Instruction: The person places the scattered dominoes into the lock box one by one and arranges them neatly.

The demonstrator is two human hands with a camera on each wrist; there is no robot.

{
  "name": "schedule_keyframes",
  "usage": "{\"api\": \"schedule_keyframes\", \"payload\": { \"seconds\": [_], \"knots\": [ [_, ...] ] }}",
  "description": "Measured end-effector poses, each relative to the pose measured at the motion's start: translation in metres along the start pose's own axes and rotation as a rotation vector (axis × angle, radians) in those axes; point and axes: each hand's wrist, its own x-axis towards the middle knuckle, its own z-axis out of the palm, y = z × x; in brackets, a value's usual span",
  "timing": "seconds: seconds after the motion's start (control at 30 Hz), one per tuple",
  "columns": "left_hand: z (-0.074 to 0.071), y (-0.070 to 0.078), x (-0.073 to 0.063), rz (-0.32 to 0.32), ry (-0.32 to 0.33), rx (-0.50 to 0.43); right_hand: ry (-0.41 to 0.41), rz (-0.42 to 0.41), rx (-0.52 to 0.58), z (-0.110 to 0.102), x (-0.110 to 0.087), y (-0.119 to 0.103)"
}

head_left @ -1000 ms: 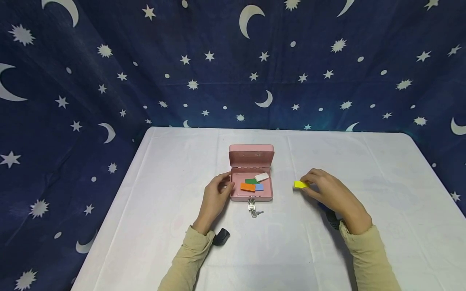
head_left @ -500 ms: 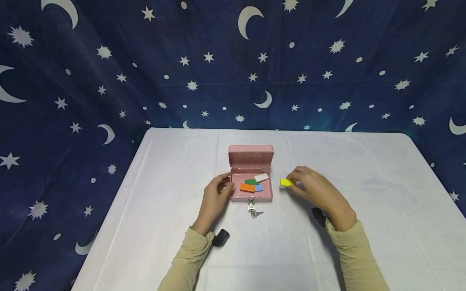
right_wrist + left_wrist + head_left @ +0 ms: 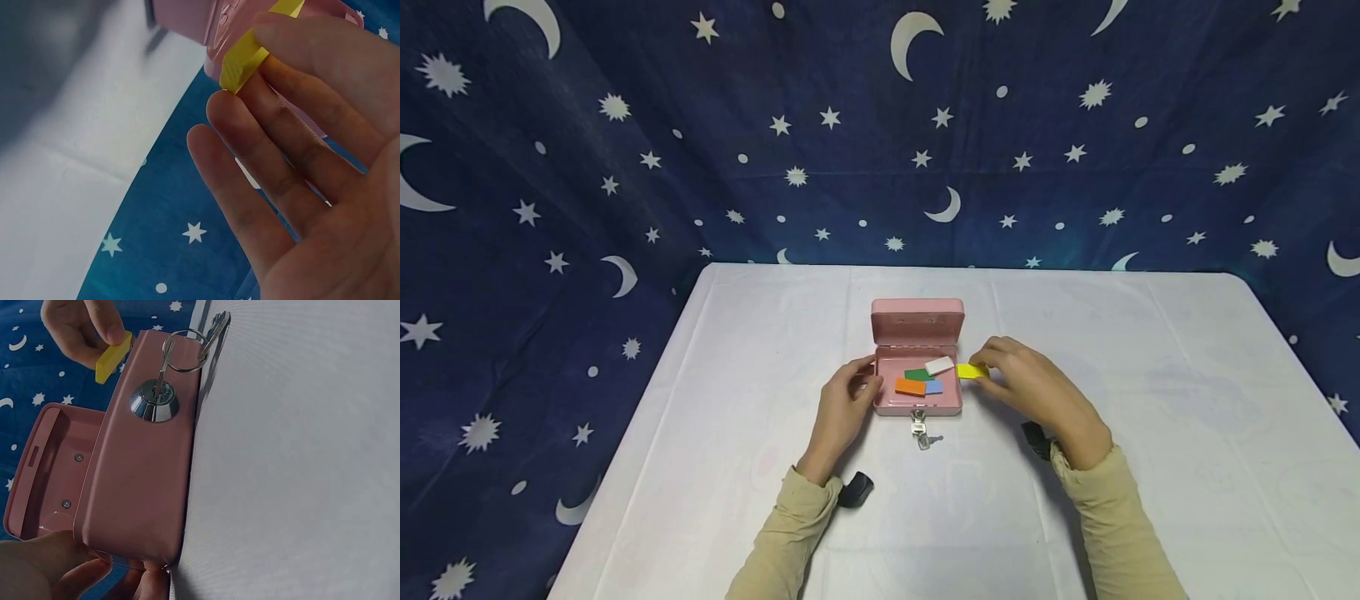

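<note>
Pink box [image 3: 917, 407] w/ 4 blocks inside, 1 yellow block [image 3: 972, 371] in right hand [image 3: 1030, 385].

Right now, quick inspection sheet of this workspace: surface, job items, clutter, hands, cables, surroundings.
Surface: table under a white cloth.
Job's things: pink box, lid open, holding white, green, orange and blue blocks; yellow block at its right rim; key in the front lock, with ring.
Clutter: nothing seen.
Hands: left hand holds the box's left side; right hand pinches the yellow block.
Cables: nothing seen.
Surroundings: dark blue backdrop with moons and stars.
</note>
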Motion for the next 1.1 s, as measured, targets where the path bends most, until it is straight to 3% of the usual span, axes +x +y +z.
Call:
{"api": "schedule_keyframes", "payload": {
  "seconds": [0.87,1.1],
  "knots": [
    [-0.001,0.001,0.0,-0.002,-0.001,-0.007,-0.049,0.003,0.069,0.02,0.015,-0.016],
    [-0.001,0.0,0.0,0.001,-0.001,-0.02,-0.071,0.007,0.04,0.024,0.019,-0.018]
  ]
}}
